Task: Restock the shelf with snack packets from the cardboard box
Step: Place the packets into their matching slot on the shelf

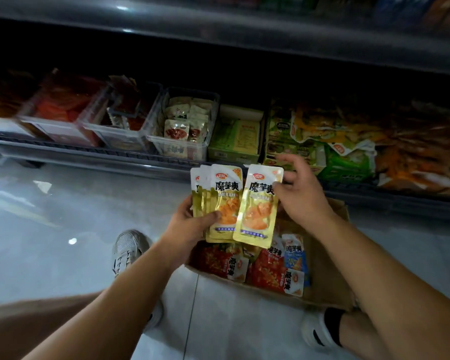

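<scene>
My left hand (190, 224) grips a fanned stack of yellow snack packets (224, 201) from the left side, thumb across the front. A single yellow packet (259, 203) lies at the stack's right; my right hand (300, 193) pinches its upper right edge with thumb and fingers. Both hands hover above the open cardboard box (327, 276) on the floor. Inside it lie red packets (268, 274) and a blue packet (295, 258). The low shelf (115, 153) runs just beyond the hands.
On the shelf stand clear plastic bins (182, 146) of small packets, a green carton (235, 140) and green and orange bags (348, 152) at the right. An upper shelf edge (218, 27) overhangs. My shoes (127, 250) rest on the glossy tiled floor beside the box.
</scene>
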